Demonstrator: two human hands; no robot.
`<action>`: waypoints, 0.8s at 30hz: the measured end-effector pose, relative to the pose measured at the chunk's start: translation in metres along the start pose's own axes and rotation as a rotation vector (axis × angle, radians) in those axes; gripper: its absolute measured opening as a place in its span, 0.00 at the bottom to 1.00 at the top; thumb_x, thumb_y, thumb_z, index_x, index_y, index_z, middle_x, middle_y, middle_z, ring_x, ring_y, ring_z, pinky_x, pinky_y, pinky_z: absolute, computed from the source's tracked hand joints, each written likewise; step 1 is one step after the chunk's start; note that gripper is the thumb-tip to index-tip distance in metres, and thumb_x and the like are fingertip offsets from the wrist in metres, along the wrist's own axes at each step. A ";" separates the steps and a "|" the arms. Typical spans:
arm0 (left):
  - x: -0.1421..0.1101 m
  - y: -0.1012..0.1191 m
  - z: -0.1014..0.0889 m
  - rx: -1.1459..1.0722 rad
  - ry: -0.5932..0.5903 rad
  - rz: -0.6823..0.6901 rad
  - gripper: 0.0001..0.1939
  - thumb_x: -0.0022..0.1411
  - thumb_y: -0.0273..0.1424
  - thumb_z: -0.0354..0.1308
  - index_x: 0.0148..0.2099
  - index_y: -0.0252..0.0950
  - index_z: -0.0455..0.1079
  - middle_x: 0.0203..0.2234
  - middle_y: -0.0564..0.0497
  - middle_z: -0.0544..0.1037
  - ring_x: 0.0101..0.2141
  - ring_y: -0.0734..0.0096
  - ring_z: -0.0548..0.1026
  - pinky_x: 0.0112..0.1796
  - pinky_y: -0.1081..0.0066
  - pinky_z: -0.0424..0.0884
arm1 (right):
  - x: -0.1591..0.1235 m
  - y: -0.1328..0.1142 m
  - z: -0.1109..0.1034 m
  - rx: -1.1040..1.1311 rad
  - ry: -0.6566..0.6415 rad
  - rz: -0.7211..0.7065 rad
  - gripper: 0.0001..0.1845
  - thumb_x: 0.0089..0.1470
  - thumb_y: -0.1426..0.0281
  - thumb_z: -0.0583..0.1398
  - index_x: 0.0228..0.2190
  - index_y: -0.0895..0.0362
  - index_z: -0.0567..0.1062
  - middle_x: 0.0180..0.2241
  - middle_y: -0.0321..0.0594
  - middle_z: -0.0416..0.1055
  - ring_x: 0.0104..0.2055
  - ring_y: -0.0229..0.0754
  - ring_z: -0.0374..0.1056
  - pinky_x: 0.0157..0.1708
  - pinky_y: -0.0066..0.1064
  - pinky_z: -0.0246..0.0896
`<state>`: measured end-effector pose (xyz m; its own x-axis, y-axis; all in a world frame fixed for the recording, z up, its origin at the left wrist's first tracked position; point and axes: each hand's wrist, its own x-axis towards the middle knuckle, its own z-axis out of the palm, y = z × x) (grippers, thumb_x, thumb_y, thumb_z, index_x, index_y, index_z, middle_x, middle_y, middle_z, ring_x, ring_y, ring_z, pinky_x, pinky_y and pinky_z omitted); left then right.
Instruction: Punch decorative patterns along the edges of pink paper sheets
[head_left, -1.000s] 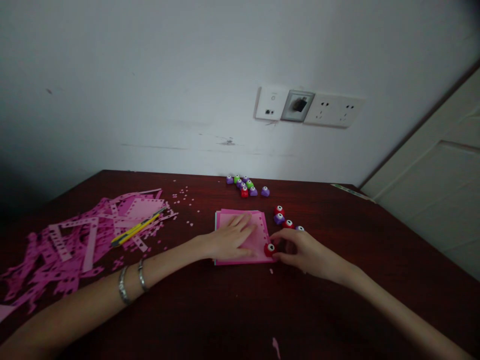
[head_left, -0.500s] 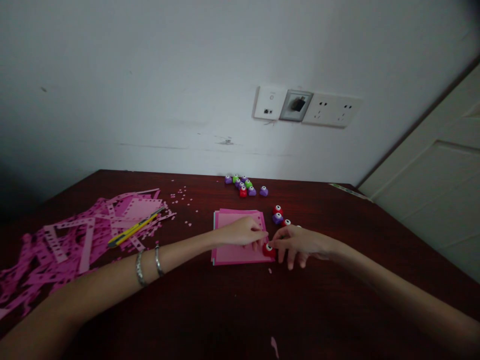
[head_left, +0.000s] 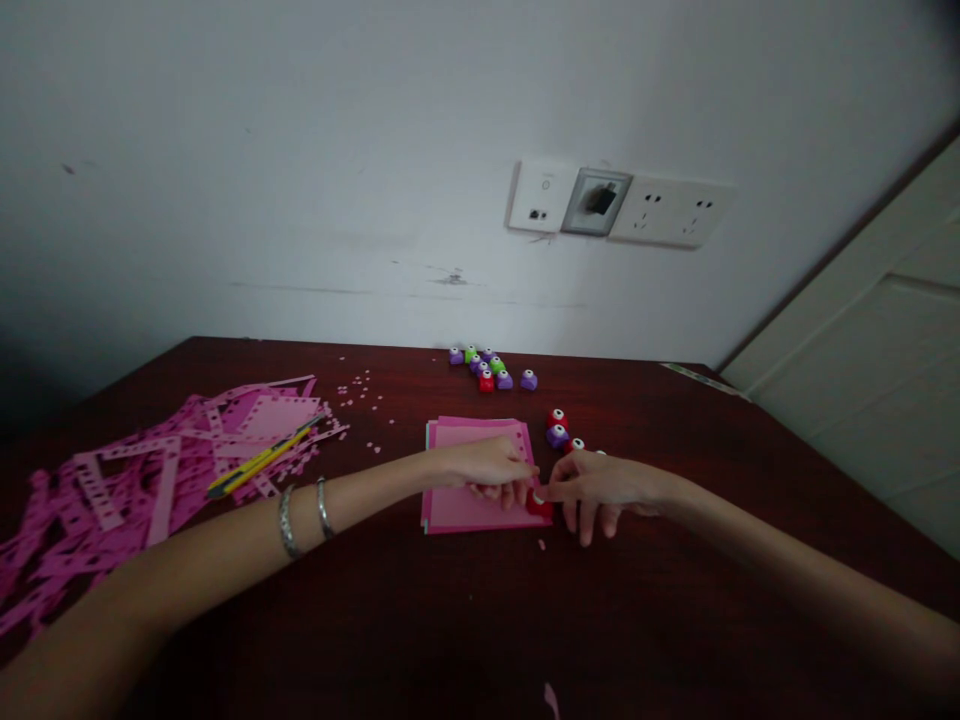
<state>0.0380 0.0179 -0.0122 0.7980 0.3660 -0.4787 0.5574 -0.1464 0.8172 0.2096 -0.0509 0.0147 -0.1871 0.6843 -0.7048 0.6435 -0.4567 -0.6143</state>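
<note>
A small red paper punch (head_left: pixel 538 503) with a white top sits at the right edge of a pink sheet of paper (head_left: pixel 457 508). My right hand (head_left: pixel 596 490) has its index finger pressed on the punch's top, its other fingers hanging bent beside it; the thumb is hidden. Across the sheet lies my left hand (head_left: pixel 491 467), closed, with curled fingers at the paper's right border beside the punch. A few dark punched shapes show along that border above the hands. Other sheets, one pale blue-green at its edge, lie under the top one.
Pink punched strips (head_left: pixel 161 480) heap at the left, with a yellow cutter knife (head_left: pixel 262 460) on them and tiny paper bits nearby. Several coloured punches (head_left: pixel 486 380) stand by the wall; more, including a purple punch (head_left: pixel 557 436), stand beyond my right hand. Wall sockets (head_left: pixel 667 210) are above.
My right index finger has come down onto the top of the red punch, and its white top is less visible. My left hand stays over the paper. The view has shifted slightly.
</note>
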 end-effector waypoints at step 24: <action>0.025 0.003 -0.013 -0.017 -0.324 -0.151 0.15 0.51 0.40 0.60 0.21 0.35 0.71 0.13 0.54 0.63 0.13 0.82 0.52 0.15 0.77 0.43 | 0.013 -0.030 -0.001 -0.217 -0.231 0.149 0.16 0.53 0.77 0.49 0.19 0.63 0.71 0.13 0.40 0.68 0.17 0.36 0.69 0.19 0.25 0.68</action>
<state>0.0562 0.0389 -0.0173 0.7394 0.0715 -0.6694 0.6731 -0.0969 0.7332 0.1882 -0.0279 0.0247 -0.2263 0.4608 -0.8581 0.8146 -0.3935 -0.4262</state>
